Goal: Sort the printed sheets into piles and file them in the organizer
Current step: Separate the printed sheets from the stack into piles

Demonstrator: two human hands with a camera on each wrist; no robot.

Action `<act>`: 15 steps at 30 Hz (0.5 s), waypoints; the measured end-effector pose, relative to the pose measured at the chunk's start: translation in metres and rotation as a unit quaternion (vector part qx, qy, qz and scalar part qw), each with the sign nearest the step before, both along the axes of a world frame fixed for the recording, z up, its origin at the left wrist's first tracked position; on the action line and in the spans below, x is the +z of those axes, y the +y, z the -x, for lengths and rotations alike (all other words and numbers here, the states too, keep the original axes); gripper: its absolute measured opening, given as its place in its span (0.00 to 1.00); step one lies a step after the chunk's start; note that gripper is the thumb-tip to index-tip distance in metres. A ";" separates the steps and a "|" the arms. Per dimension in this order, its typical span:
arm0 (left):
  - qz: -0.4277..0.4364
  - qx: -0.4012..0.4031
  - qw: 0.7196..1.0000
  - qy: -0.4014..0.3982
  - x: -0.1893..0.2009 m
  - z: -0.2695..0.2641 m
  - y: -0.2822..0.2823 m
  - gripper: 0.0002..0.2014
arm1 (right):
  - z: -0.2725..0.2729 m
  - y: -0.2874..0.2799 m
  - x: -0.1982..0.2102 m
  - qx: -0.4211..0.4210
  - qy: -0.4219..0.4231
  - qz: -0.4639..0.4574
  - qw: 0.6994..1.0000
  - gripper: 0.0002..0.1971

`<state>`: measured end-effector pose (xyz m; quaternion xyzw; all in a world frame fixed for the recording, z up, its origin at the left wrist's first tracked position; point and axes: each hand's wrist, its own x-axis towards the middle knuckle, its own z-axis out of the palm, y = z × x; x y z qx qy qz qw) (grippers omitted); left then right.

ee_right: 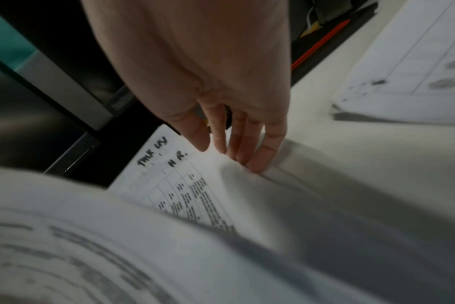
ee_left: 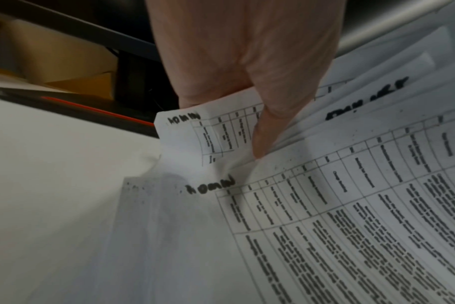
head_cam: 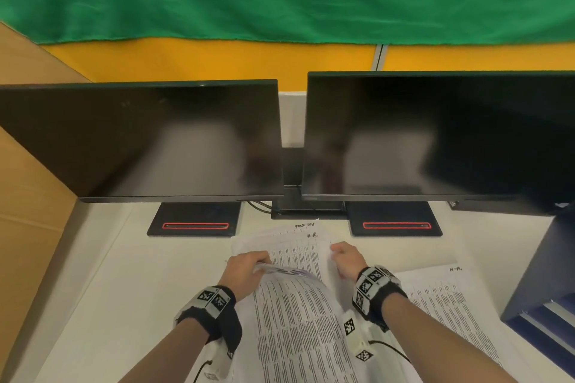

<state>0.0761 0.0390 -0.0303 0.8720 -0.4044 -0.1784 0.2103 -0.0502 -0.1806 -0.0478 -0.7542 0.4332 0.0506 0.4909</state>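
Observation:
A loose stack of printed sheets [head_cam: 295, 250] lies on the white table before the two monitors, its lower part curled up toward me [head_cam: 295, 314]. My left hand [head_cam: 249, 261] pinches the top-left corner of a lifted sheet [ee_left: 208, 131] between thumb [ee_left: 268, 127] and fingers; handwritten labels mark the sheet corners. My right hand [head_cam: 345, 256] sits at the stack's right edge, its nearly straight fingertips [ee_right: 249, 160] touching the paper beside a sheet marked "H.R." [ee_right: 178, 162]. A separate pile of sheets [head_cam: 448, 305], also marked "H.R.", lies flat to the right.
A dark blue organizer [head_cam: 535, 274] with tray slots stands at the table's right edge. Two dark monitors [head_cam: 155, 140] [head_cam: 435, 134] on black bases [head_cam: 194, 221] block the back. A cardboard panel [head_cam: 31, 196] walls the left side.

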 end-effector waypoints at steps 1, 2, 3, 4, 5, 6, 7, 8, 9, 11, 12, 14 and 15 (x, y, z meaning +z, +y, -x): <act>0.000 0.001 1.000 0.004 -0.001 0.000 -0.001 0.13 | -0.005 0.000 0.002 0.000 0.011 0.003 1.000 0.19; -0.001 0.003 1.000 0.007 -0.001 0.001 -0.003 0.11 | -0.009 0.000 0.005 0.001 0.023 -0.002 1.000 0.18; -0.001 0.005 1.000 0.009 -0.002 0.001 -0.004 0.10 | -0.013 0.001 0.008 0.001 0.036 -0.005 0.999 0.15; -0.002 0.009 1.000 0.009 -0.002 0.001 -0.005 0.10 | -0.015 0.000 0.009 -0.005 0.048 -0.001 0.999 0.13; -0.003 0.011 1.000 0.008 -0.003 0.000 -0.005 0.09 | -0.015 0.000 0.013 -0.017 0.056 -0.007 0.998 0.12; -0.003 0.012 1.000 0.008 -0.003 0.000 -0.006 0.09 | -0.015 0.000 0.014 -0.035 0.054 -0.026 0.998 0.14; -0.005 0.010 1.000 0.008 -0.003 0.000 -0.006 0.09 | -0.014 0.001 0.016 -0.049 0.047 -0.044 0.997 0.15; -0.007 0.008 1.000 0.007 -0.003 0.000 -0.006 0.09 | -0.013 0.002 0.017 -0.053 0.034 -0.049 0.997 0.13; -0.008 0.005 1.000 0.006 -0.002 0.000 -0.007 0.10 | -0.010 0.005 0.018 -0.046 0.018 -0.043 0.998 0.09; -0.009 0.003 1.000 0.005 0.000 0.000 -0.008 0.11 | -0.004 0.011 0.019 -0.046 -0.033 -0.004 0.998 0.09; -0.009 0.001 1.000 0.005 0.000 0.000 -0.008 0.13 | 0.000 0.014 0.019 -0.045 -0.053 0.032 0.997 0.11; -0.006 -0.002 1.000 0.004 0.001 0.000 -0.009 0.17 | 0.005 0.018 0.018 -0.026 -0.075 0.117 0.990 0.12; -0.005 0.001 1.000 0.006 0.002 0.001 -0.009 0.18 | 0.009 0.020 0.018 -0.004 -0.082 0.158 0.984 0.12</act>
